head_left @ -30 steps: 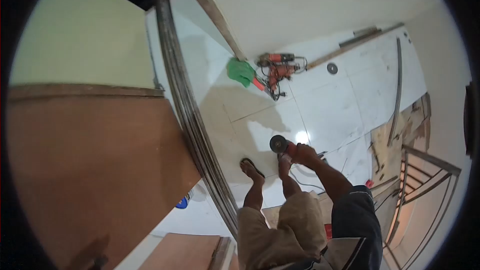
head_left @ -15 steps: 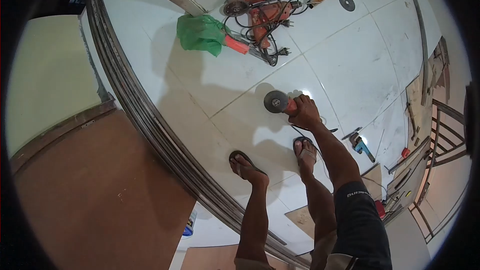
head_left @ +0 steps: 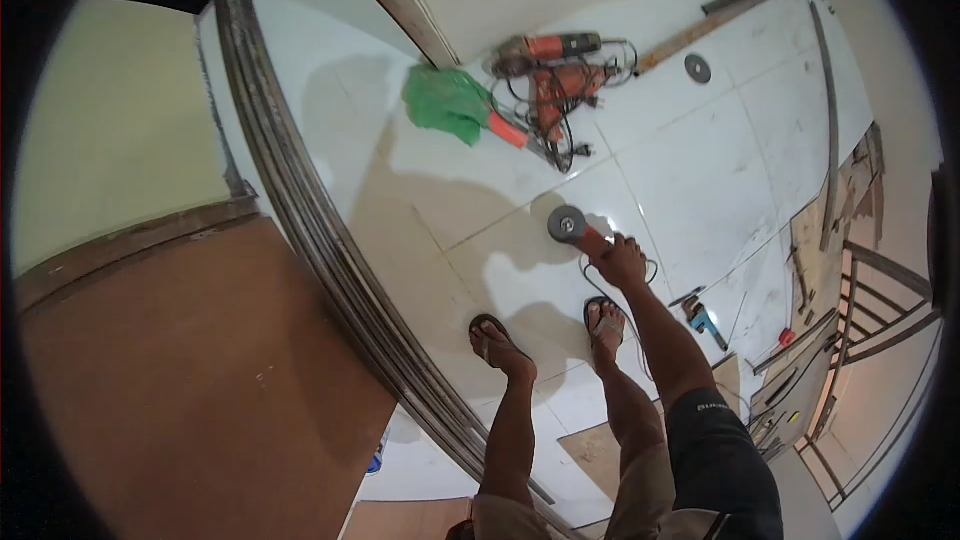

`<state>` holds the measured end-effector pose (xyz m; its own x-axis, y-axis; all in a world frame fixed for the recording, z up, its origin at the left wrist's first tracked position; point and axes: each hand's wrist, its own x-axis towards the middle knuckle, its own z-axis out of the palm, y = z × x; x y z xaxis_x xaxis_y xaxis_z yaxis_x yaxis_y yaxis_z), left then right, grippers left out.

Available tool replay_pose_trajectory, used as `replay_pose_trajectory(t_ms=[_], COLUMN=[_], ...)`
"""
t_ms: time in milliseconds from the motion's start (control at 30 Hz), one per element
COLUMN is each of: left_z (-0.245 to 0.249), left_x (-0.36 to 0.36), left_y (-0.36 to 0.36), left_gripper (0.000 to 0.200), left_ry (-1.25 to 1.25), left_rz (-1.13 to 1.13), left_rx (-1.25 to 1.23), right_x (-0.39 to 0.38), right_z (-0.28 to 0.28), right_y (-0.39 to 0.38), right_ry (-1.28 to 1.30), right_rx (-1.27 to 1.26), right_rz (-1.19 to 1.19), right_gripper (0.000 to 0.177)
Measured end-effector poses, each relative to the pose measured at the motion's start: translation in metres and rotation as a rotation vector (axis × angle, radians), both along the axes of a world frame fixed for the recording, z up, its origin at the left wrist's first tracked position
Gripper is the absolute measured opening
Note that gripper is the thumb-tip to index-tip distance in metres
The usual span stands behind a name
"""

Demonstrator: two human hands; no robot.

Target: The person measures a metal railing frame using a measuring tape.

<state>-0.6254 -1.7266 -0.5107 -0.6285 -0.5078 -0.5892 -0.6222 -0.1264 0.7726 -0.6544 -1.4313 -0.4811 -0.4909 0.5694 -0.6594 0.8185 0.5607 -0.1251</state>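
My right hand (head_left: pixel 622 262) is wrapped round the red body of an angle grinder (head_left: pixel 592 242). Its round grey disc (head_left: pixel 567 225) faces up toward me, above the tiled floor. A dark cord trails from the tool beside my right foot. Nowhere in the picture can I make out my left hand. Farther forward on the floor lie another red grinder (head_left: pixel 545 48) and a red drill (head_left: pixel 560 90), their black cords tangled together. Beside them is a green plastic bag (head_left: pixel 440 105) with a red-handled thing (head_left: pixel 507 130) next to it.
A bundle of long metal bars (head_left: pixel 330 235) runs along my left, by a brown panel (head_left: pixel 200 380). A loose disc (head_left: pixel 697 68) lies ahead. To the right are a blue-handled tool (head_left: pixel 707 325), wooden boards (head_left: pixel 820 240) and a metal frame (head_left: pixel 885 285). My sandalled feet stand below the grinder.
The grinder in my right hand has turned, its disc now more squarely toward me, and the hand sits farther back along the body. The whole view has shifted slightly.
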Motion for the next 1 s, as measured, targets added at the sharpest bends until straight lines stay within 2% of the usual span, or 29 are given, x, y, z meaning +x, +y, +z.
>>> replay_pose_trajectory(t_ms=[33, 100, 133, 167, 200, 233, 267, 300, 367, 433, 467, 533, 600, 667, 767, 800, 967, 1000], left_z=[0.006, 0.011, 0.056, 0.133, 0.227, 0.311, 0.381, 0.435, 0.458, 0.471, 0.474, 0.503, 0.514, 0.525, 0.539, 0.541, 0.556, 0.556], left_x=[-0.004, -0.004, 0.009, 0.051, 0.098, 0.130, 0.165, 0.088, 0.062, 0.006, -0.014, -0.056, -0.089, -0.110, -0.122, -0.124, -0.103, -0.095], left_y=[-0.001, -0.009, -0.034, -0.098, -0.174, -0.247, -0.310, -0.275, -0.262, -0.256, -0.259, -0.241, -0.239, -0.231, -0.212, -0.207, -0.156, -0.142], left_gripper=[0.051, 0.049, 0.045, 0.042, 0.039, 0.036, 0.035, 0.042, 0.033, 0.032, 0.040, 0.035, 0.032, 0.031, 0.035, 0.036, 0.033, 0.033], left_ry=[-0.081, 0.048, -0.053, -0.232, -0.372, -0.456, -0.449, -0.725, -0.504, -0.614, -0.590, -0.557, -0.527, -0.525, -0.507, -0.502, -0.473, -0.460], left_rz=[-0.121, -0.076, -0.173, -0.424, -0.768, -1.083, -1.241, -1.358, -0.702, -0.623, -0.684, -0.692, -0.749, -0.809, -0.893, -0.958, -1.311, -1.311], left_rx=[-0.153, -0.032, -0.063, -0.114, -0.182, -0.241, -0.284, -0.135, 0.162, 0.112, 0.111, 0.066, 0.072, -0.049, -0.174, -0.158, -0.136, -0.132], right_x=[0.003, 0.022, 0.028, 0.035, 0.039, 0.045, 0.063, 0.082, 0.090, 0.093, 0.089, 0.080, 0.091, 0.110, 0.158, 0.177, 0.317, 0.348], right_z=[0.022, 0.076, 0.107, 0.137, 0.161, 0.180, 0.202, 0.223, 0.284, 0.339, 0.369, 0.435, 0.478, 0.479, 0.489, 0.503, 0.514, 0.516], right_y=[-0.002, -0.011, -0.019, -0.027, -0.034, -0.042, -0.060, -0.079, -0.103, -0.126, -0.134, -0.139, -0.148, -0.155, -0.155, -0.150, -0.165, -0.169], right_ry=[0.019, 0.135, 0.099, 0.060, -0.057, -0.178, -0.166, 0.009, 0.135, 0.189, 0.198, 0.219, 0.242, 0.294, 0.342, 0.318, 0.395, 0.409], right_rx=[0.012, -0.104, -0.173, -0.242, -0.330, -0.414, -0.402, -0.365, -0.205, -0.088, -0.089, -0.371, -0.333, -0.425, -0.440, -0.507, -0.269, -0.260], right_rz=[-0.031, -0.030, -0.059, -0.093, 0.026, 0.136, 0.105, 0.224, 0.322, 0.273, 0.186, -0.100, -0.184, -0.340, -0.405, -0.500, -0.694, -0.813], right_gripper=[0.083, 0.074, 0.069, 0.065, 0.068, 0.070, 0.070, 0.074, 0.070, 0.068, 0.067, 0.064, 0.066, 0.067, 0.068, 0.069, 0.066, 0.067])
